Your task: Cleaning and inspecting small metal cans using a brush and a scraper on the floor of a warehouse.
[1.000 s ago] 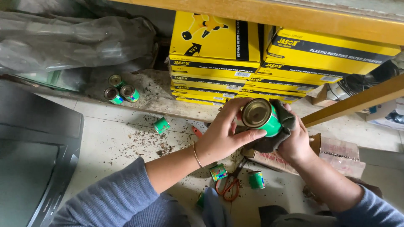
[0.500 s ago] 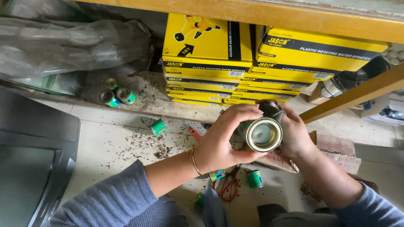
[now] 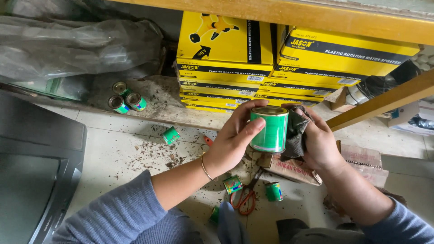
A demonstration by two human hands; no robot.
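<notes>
My left hand point(image 3: 233, 140) grips a small green tin can point(image 3: 270, 129) by its side, held upright above the floor. A dark grey cloth point(image 3: 294, 134) is bunched in my right hand point(image 3: 322, 143) and pressed against the can's right side. Both forearms wear blue-grey sleeves, and a thin bangle sits on my left wrist.
Several more small green cans lie on the tiled floor: three point(image 3: 124, 99) by a plastic bag point(image 3: 68, 49), one point(image 3: 170, 135) alone, others point(image 3: 273, 191) near orange-handled scissors point(image 3: 245, 199). Yellow boxes point(image 3: 226, 58) are stacked under a wooden shelf point(image 3: 289, 13). A dark cabinet point(image 3: 31, 167) stands left.
The can has been turned from showing its open end toward me to standing upright in my left hand, with the cloth now on its right side.
</notes>
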